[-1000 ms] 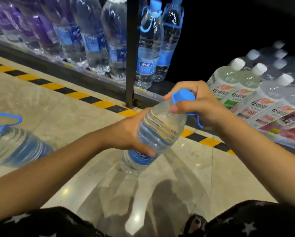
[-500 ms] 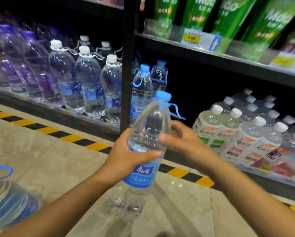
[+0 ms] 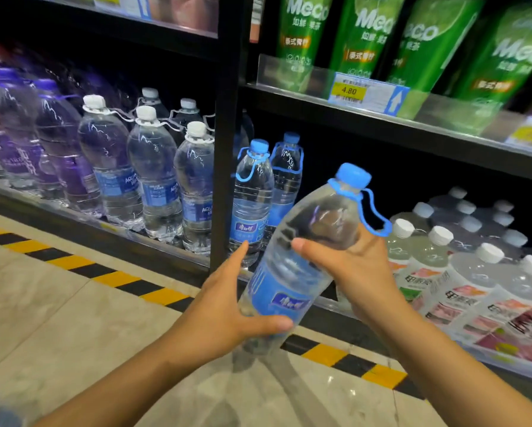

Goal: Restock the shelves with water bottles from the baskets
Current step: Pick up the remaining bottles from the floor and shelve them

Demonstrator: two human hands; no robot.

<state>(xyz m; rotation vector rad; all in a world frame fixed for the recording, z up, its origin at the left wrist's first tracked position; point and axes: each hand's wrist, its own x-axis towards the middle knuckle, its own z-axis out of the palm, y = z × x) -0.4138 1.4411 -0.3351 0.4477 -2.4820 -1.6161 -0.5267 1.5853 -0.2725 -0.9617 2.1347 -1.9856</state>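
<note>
Both hands grasp the blue-capped water bottle: your left hand at its label, your right hand round its shoulder. Held before the bottom shelf, its long axis leans cap-up rightward, toward the dark, seemingly free gap beside two matching bottles.

Clear water bottle, blue cap and label, tilted right; just before the bottom shelf.

Green Meco cups above yellow-black floor tape
</note>
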